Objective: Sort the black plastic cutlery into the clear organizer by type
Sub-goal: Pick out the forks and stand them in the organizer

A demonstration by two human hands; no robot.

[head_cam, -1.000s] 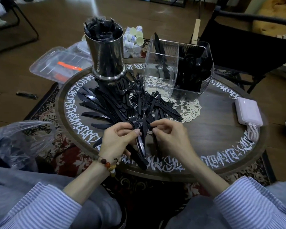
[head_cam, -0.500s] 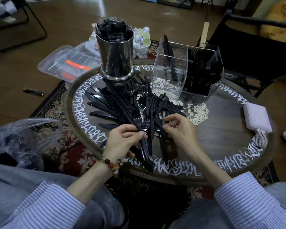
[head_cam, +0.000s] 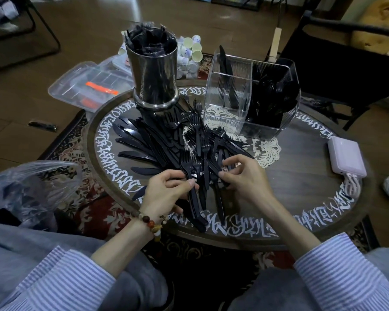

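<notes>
A heap of black plastic forks and knives (head_cam: 166, 142) lies across the round table (head_cam: 301, 176). My left hand (head_cam: 166, 191) grips a small bundle of black forks (head_cam: 194, 194) by their handles, tines pointing away from me. My right hand (head_cam: 245, 178) pinches another black fork (head_cam: 218, 178) at the near edge of the heap, right beside the bundle. The clear organizer (head_cam: 252, 95) stands at the back right. Its right compartment is packed with black spoons, a knife stands at its back left, and the front left compartment looks bare.
A steel canister (head_cam: 154, 72) holding black wrapped pieces stands at the back left. A pink power bank (head_cam: 346, 157) lies at the table's right edge. A plastic bag (head_cam: 27, 189) sits by my left knee. A clear lidded box (head_cam: 88, 86) lies on the floor behind.
My right hand has shifted slightly right and farther into the heap and now pinches a fork. My left hand keeps its bundle in about the same place.
</notes>
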